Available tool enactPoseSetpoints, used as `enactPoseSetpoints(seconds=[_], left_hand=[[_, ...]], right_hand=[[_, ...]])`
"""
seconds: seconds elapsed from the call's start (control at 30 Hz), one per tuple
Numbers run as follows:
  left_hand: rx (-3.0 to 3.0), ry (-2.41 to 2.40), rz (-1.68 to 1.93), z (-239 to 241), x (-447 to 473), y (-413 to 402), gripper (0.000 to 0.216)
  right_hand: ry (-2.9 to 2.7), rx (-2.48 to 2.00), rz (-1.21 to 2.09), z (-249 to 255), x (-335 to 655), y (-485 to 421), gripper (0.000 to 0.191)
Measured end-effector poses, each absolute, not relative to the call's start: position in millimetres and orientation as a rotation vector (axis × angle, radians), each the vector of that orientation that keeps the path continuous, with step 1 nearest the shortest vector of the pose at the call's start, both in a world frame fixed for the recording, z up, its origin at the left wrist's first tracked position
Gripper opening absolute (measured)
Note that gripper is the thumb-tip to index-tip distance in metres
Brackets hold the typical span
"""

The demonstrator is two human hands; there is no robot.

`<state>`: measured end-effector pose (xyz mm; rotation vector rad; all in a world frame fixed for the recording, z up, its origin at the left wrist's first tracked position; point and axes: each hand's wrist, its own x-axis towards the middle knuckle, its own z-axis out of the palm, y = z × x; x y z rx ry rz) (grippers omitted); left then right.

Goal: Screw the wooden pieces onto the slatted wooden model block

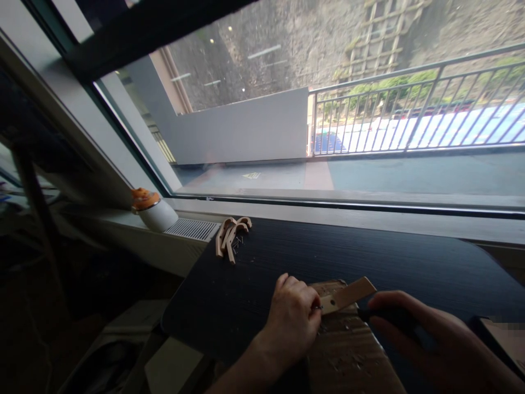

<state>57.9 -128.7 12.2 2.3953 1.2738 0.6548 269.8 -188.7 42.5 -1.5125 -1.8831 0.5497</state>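
Note:
My left hand (293, 309) is closed on one end of a pale wooden piece (348, 294), which has a dark hole in it. A small metal bit, perhaps a screw (318, 307), shows at the fingertips. Beneath the piece lies a thick brown board (353, 355) with a scarred, pitted surface. On the right, my right hand (426, 328) wraps around a dark-handled tool (394, 318). Its front end points at the board's edge, close to the wooden piece; the tip cannot be made out.
Several curved wooden hooks (230, 238) lie at the dark table's (287, 246) far left corner, with several loose screws (238, 244) beside them. A white container with an orange top (153, 210) stands on the sill by the vent (192, 229). A large window borders the table's far side.

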Motion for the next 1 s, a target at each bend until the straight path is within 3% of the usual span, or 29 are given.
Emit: enactPoseSetpoints(seconds=[1.0], left_hand=[[2.458,1.291,0.542,16,56,-128,0.005]], right_hand=[[-1.965,-1.436,0.592,62,237,-169,0.014]])
